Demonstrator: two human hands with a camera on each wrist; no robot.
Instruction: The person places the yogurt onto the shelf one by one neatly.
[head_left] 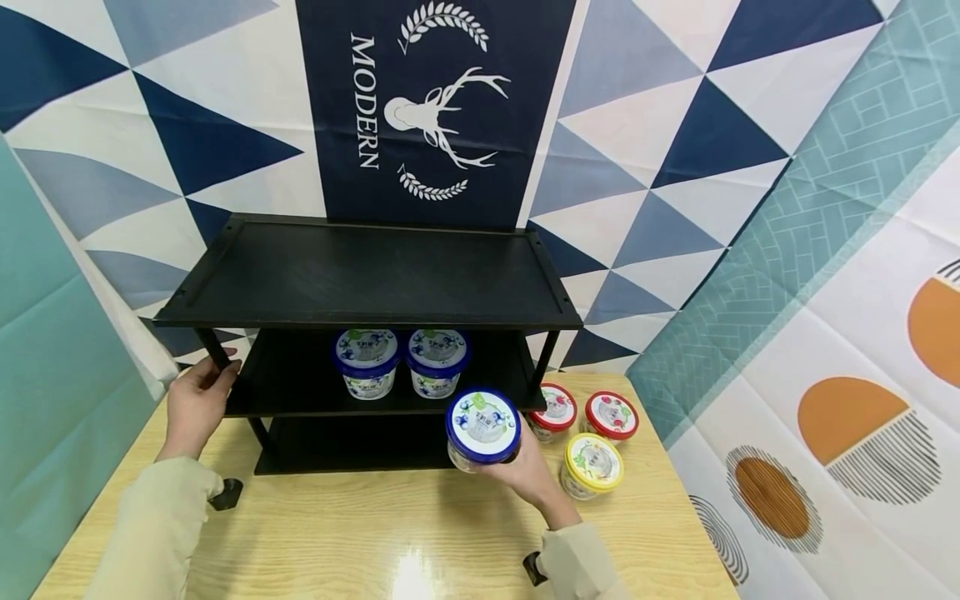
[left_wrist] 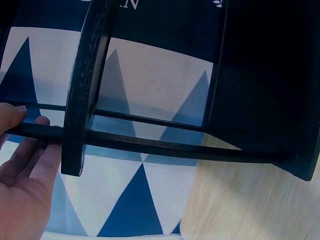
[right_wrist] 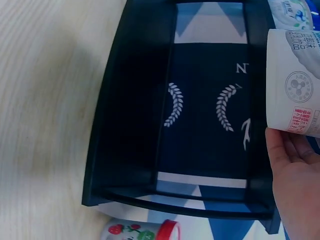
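Note:
My left hand (head_left: 195,406) grips the left front post (left_wrist: 37,131) of a black shelf rack (head_left: 367,275), thumb on one side and fingers on the other. My right hand (head_left: 527,471) holds a tub with a blue lid (head_left: 483,425), lid up, in front of the rack's right half. In the right wrist view the white side of this tub (right_wrist: 292,82) shows above the fingers. Two more blue-lidded tubs, a left one (head_left: 366,363) and a right one (head_left: 437,363), stand side by side on the middle shelf (head_left: 288,375).
To the right of the rack, two red-lidded tubs (head_left: 611,415) and a yellow-lidded tub (head_left: 592,463) stand on the wooden table (head_left: 337,525). The rack's bottom shelf (head_left: 360,442) lies low over the table. A patterned cloth wall (head_left: 247,92) rises behind.

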